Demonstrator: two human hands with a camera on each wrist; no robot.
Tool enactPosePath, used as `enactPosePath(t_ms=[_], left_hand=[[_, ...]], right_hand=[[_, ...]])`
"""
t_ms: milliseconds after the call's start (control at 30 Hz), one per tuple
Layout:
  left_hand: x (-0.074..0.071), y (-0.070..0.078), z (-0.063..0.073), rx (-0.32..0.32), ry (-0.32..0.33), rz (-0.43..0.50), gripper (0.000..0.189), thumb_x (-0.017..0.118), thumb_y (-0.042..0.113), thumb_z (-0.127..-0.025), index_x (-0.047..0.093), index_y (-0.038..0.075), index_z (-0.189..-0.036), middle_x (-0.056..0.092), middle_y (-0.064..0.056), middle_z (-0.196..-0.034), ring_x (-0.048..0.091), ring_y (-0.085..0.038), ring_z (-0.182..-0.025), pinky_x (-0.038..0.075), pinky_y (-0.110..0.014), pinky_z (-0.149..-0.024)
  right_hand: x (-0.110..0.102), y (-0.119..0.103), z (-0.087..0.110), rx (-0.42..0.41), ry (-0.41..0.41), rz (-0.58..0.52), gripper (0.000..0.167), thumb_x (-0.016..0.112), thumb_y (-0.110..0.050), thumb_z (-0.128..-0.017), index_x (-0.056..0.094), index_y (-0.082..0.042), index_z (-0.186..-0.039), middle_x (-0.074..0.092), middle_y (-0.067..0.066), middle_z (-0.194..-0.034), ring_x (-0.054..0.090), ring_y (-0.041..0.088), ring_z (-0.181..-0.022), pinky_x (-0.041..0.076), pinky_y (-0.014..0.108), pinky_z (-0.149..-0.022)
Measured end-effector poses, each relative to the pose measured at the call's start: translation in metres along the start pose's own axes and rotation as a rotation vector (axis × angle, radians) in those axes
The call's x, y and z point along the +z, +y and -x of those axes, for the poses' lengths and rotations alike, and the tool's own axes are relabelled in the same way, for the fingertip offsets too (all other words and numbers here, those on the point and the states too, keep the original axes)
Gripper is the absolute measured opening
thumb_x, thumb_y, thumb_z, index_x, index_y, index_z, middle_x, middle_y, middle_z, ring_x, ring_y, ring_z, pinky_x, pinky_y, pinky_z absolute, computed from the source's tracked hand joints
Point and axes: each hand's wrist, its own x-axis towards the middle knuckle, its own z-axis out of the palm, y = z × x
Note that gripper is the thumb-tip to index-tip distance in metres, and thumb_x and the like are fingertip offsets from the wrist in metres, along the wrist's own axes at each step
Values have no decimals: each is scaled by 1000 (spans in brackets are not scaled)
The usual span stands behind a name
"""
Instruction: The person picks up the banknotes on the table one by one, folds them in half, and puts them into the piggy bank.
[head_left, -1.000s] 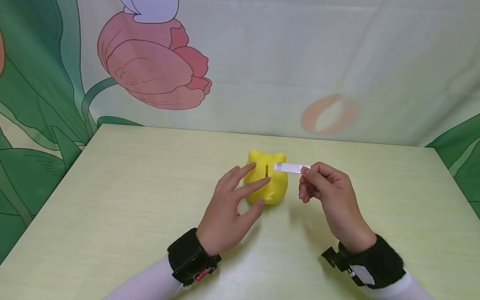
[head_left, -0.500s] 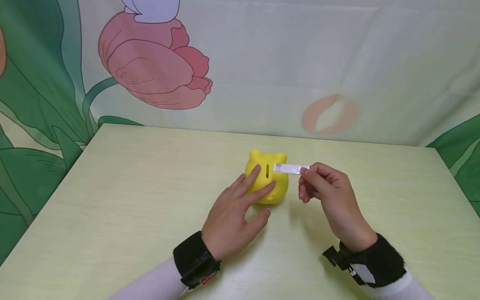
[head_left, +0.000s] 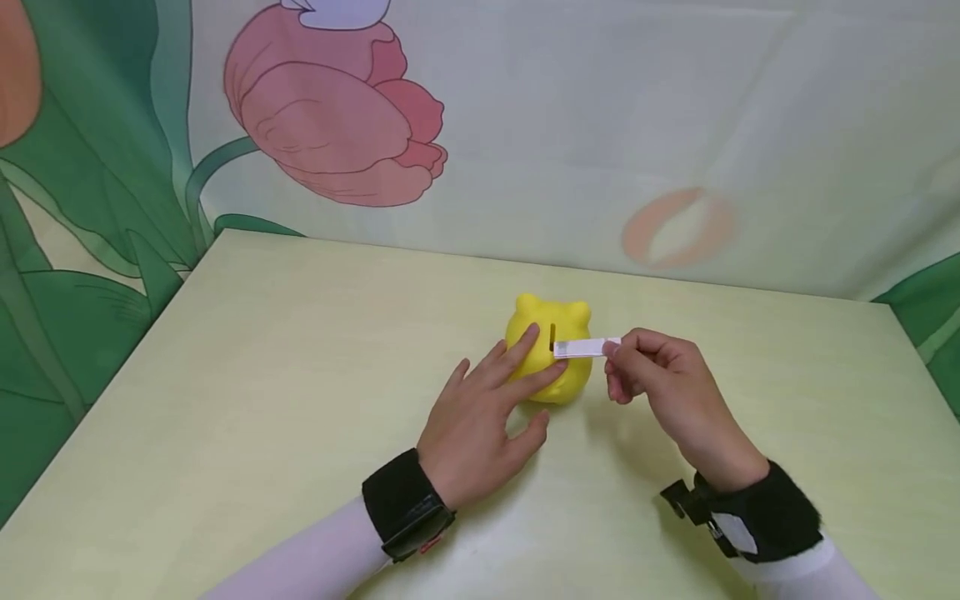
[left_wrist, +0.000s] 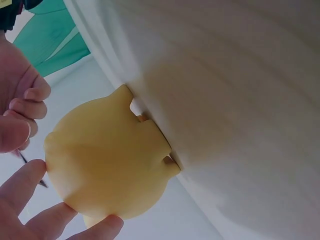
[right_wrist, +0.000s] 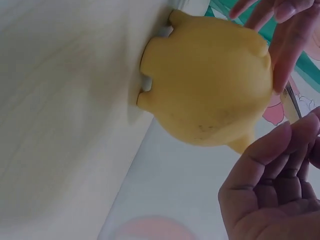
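Observation:
A yellow piggy bank (head_left: 537, 358) with small rounded ears stands on the table, a narrow dark slot (head_left: 552, 335) in its top. My left hand (head_left: 480, 433) rests spread fingertips on the bank's near left side and top; the left wrist view has them against the bank's rounded body (left_wrist: 110, 155). Between thumb and forefinger, my right hand (head_left: 671, 383) pinches a narrow flat white strip (head_left: 585, 347), greyish at its far end. That end lies right at the slot's near end, overlapping the bank. Seen from the right wrist, the bank's stubby feet sit on the tabletop.
The pale wooden table (head_left: 315, 358) extends around the bank. Behind it hangs a white cloth (head_left: 555, 133) printed with a pink flower and green leaves. Each wrist wears a black strap, the right one (head_left: 765, 512) with a small attachment.
The strip has shifted left relative to the bank, its end now at the slot, and tilts slightly. My left hand has slid forward over the bank. The head view has shifted a little.

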Motion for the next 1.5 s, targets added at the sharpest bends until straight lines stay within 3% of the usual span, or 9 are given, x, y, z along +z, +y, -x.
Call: enactPosePath(t_ms=[167,400,600,733,900,1067,1167,1367,1500], left_hand=[[1,0,0,8,2,-7,50,67,30,-98,58,39,-147,36,7,-168,46,-34,-149,36,-72,-114],[0,-1,1,16,10,-22,51,67,30,-98,58,39,-147,36,7,-168,47,-35,-148,37,-72,-113],[0,-1,0,20,9,-20,50,67,31,-99,58,39,-147,34,8,-169,46,-34,-149,36,-72,-114],[-1,-1,0,22,11,-24,50,67,31,-98,58,39,-147,35,8,-168,46,-34,-149,36,-72,-114],[-1,-1,0,23,13,-27,50,67,31,-98,58,39,-147,35,7,-168,46,-35,-148,35,-73,-114],[1,-1,0,36,15,-34,50,67,33,-98,58,39,-147,35,7,-168,46,-36,-148,36,-73,-112],[1,-1,0,40,13,-38,50,67,33,-98,57,39,-147,34,7,-169,46,-36,-148,36,-73,-113],[0,-1,-1,35,-2,-44,51,66,32,-99,57,39,-148,33,7,-169,46,-35,-148,36,-73,-113],[0,-2,0,26,1,-46,50,67,32,-99,57,39,-147,35,7,-168,45,-34,-149,36,-73,-113]], right_hand=[[-3,-3,-11,32,-11,59,33,60,-28,-105,61,-1,-87,60,0,-69,57,19,-71,51,29,-72],[-1,-22,-27,37,25,224,32,60,-23,-98,57,-3,-72,47,-1,-59,44,20,-63,31,31,-55],[6,-42,-40,33,31,345,32,59,-21,-89,52,-6,-62,35,-3,-55,32,18,-55,22,29,-52],[12,-49,-49,26,32,414,34,60,-23,-88,50,-9,-59,29,-5,-55,31,18,-54,21,28,-53],[23,-49,-57,5,60,467,35,61,-27,-89,55,-10,-59,34,-6,-54,39,20,-58,26,27,-54],[30,-38,-54,-11,61,443,24,61,-22,-88,60,-10,-67,42,-4,-57,44,22,-60,31,26,-53],[30,-31,-51,-25,67,375,16,65,-22,-90,60,-9,-81,46,-1,-63,45,21,-62,33,26,-54],[27,-23,-47,-9,34,234,33,74,-38,-95,64,-14,-115,58,3,-75,52,19,-69,43,26,-59],[26,-21,-46,-11,16,217,31,68,-41,-99,70,-17,-120,64,7,-82,60,22,-73,53,27,-65]])
